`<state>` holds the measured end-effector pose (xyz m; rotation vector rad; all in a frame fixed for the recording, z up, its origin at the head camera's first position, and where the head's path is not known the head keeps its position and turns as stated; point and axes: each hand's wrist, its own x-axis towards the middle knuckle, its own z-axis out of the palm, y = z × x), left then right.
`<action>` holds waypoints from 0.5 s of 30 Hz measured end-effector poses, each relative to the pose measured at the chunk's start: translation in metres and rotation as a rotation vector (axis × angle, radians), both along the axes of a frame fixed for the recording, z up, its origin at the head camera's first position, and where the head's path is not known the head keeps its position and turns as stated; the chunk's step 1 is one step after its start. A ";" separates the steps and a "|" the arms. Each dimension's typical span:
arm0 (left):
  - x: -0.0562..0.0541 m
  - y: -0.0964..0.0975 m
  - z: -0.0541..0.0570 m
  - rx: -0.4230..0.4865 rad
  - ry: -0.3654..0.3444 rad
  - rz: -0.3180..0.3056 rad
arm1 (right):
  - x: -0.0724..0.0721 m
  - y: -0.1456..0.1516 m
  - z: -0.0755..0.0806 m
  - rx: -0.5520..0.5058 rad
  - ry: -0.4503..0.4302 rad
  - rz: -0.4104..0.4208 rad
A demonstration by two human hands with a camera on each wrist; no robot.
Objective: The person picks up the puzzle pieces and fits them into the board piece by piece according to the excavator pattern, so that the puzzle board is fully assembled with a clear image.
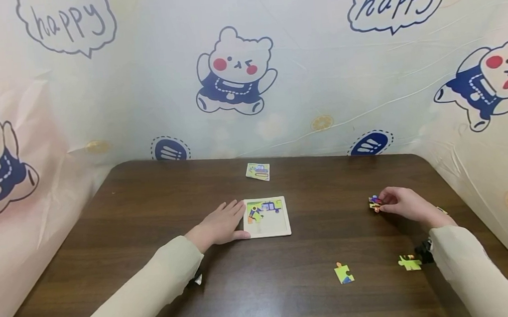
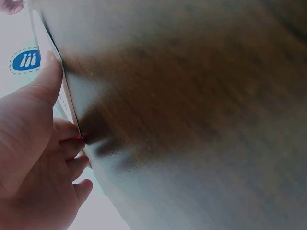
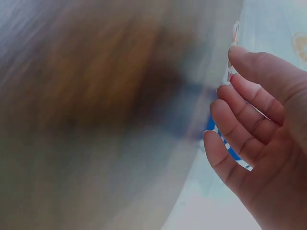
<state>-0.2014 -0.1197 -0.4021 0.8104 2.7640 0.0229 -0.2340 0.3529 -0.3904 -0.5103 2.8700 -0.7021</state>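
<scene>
The fingers of the right hand pinch a small purple-and-orange jigsaw piece. The left hand, fingers straight, rests at the left edge of a square white puzzle tray, partly filled. Nearer the person, two yellow-green jigsaw pieces lie on the dark brown wooden table.

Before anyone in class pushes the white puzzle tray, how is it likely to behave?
The white puzzle tray lies low and flat on the table, so a push will probably slide it rather than tip it. Its straight edges suggest a stiff board. The pieces fill only part of it, so they may shift if jolted.
</scene>
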 end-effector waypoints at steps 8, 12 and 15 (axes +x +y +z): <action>0.000 0.000 -0.001 0.001 0.005 -0.002 | -0.003 -0.032 0.015 -0.029 0.020 0.038; 0.000 -0.001 -0.001 0.001 0.009 -0.006 | -0.003 -0.051 0.021 -0.039 0.032 0.060; 0.001 -0.001 0.000 0.004 0.006 -0.004 | -0.004 -0.066 0.025 -0.037 0.048 0.081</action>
